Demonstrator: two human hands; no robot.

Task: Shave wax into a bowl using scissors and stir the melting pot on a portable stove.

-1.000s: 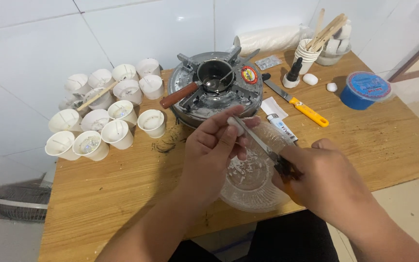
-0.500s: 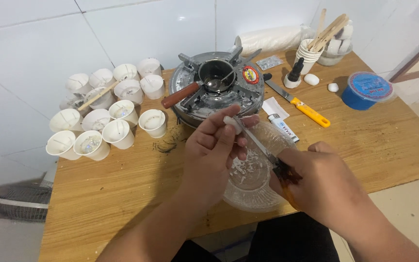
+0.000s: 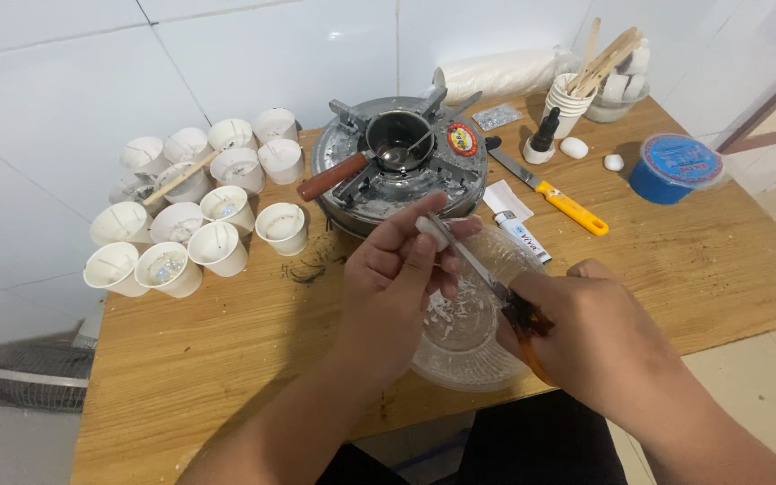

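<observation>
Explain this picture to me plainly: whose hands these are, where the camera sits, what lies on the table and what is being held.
The camera sits on a person's head and looks down at their own two bare hands over a wooden table. The left hand pinches a small white lump at its fingertips. The right hand grips a knife whose blade touches that lump. Below them stands a clear glass bowl holding white shavings. Behind it is a round metal burner carrying a small pot with a wooden handle. To the left stands a cluster of white paper cups. To the right lie a yellow-handled knife and a blue round tub.
</observation>
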